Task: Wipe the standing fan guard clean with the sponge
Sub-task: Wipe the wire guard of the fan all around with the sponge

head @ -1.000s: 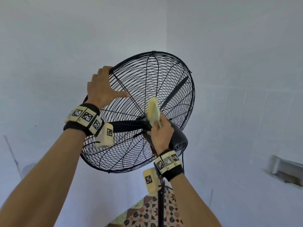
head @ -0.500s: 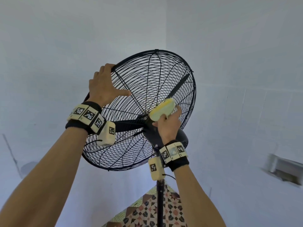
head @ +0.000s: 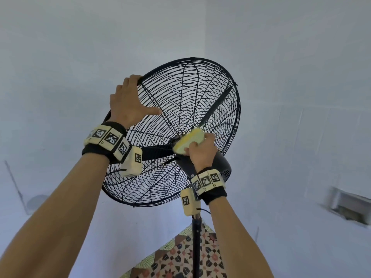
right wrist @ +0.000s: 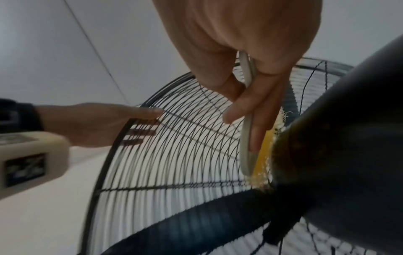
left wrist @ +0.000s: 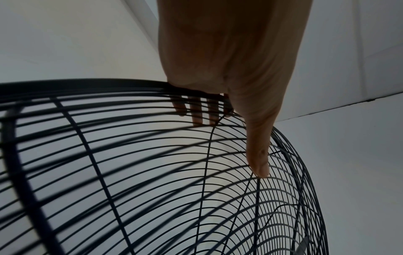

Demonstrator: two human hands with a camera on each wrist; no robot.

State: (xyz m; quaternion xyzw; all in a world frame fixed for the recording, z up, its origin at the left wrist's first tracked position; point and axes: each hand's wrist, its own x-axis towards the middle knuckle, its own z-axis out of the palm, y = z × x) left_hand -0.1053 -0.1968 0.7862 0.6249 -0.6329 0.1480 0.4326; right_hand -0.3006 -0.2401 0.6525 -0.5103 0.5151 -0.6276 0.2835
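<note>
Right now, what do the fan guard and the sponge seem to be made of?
Fan guard: thin wire, likely metal, in black paint or coating; fine concentric rings and radial spokes.
Sponge: soft yellow foam, pale backing layer; a frayed, crumbly edge shows in the right wrist view. Right hand holds it.

Home room, plain white walls (head: 80, 47), patterned floor (head: 176, 257)

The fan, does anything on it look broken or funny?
Mostly no. The sponge looks frayed, with yellow fibres sticking out where the right hand presses it near the motor housing. The guard looks unbent; the left hand grips its rim.
</note>
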